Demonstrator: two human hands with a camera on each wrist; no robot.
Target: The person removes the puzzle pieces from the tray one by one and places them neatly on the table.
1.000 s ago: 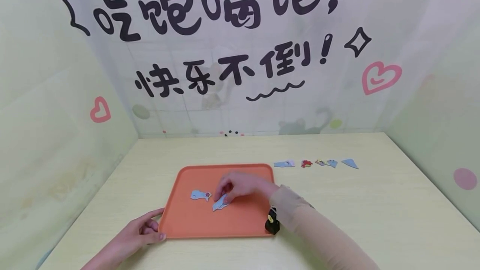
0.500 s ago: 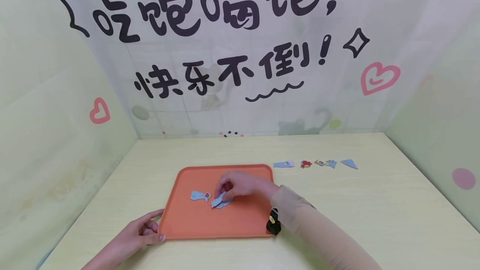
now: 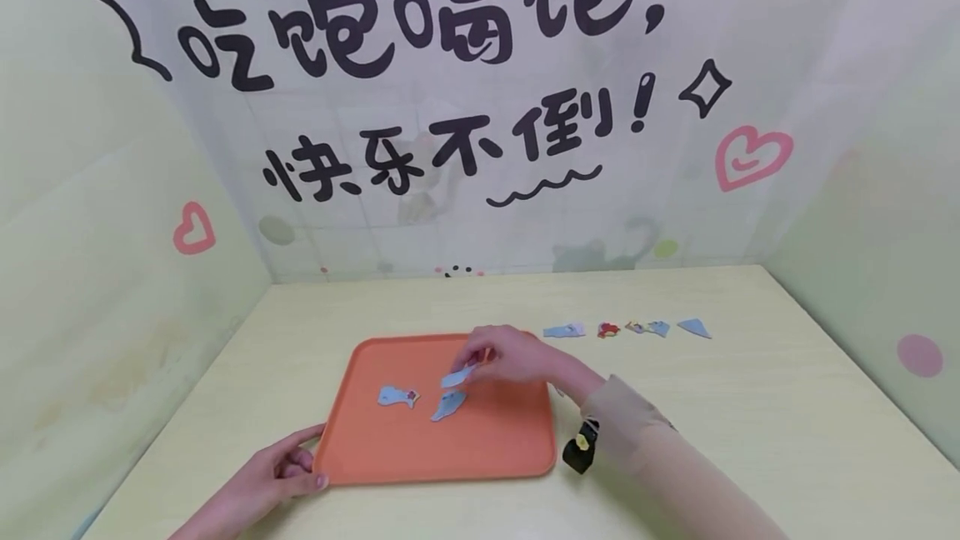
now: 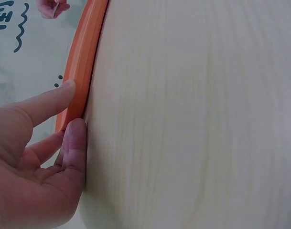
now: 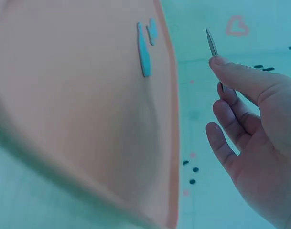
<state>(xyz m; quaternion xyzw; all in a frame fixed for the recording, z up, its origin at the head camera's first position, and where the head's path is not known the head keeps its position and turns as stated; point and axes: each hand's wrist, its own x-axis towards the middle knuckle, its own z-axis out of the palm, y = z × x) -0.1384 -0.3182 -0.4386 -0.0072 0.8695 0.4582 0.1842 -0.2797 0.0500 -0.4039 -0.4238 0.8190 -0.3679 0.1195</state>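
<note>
In the head view my right hand (image 3: 507, 354) is raised over the orange tray (image 3: 375, 461), pinching a light-blue puzzle piece (image 3: 457, 377) between thumb and fingertips. The right wrist view shows this held piece (image 5: 211, 43) edge-on. Below it another blue piece (image 3: 448, 405) lies on the tray. To its left is a blue piece with a small red-and-yellow print (image 3: 397, 396). My left hand (image 3: 279, 472) grips the tray's front-left corner, thumb at the front and fingers along the left side; in the left wrist view its fingertips touch the orange rim (image 4: 83, 62).
Several flat pieces lie in a row on the table behind and right of the tray: a long blue one (image 3: 564, 330), a red one (image 3: 608, 329), a patterned one (image 3: 648, 328) and a blue triangle (image 3: 694, 327). A printed wall sheet (image 3: 420, 248) stands behind the table.
My right hand has lifted one blue piece up and away from the other, moving back and to the right. The lower piece stays on the tray. My left hand keeps its hold.
</note>
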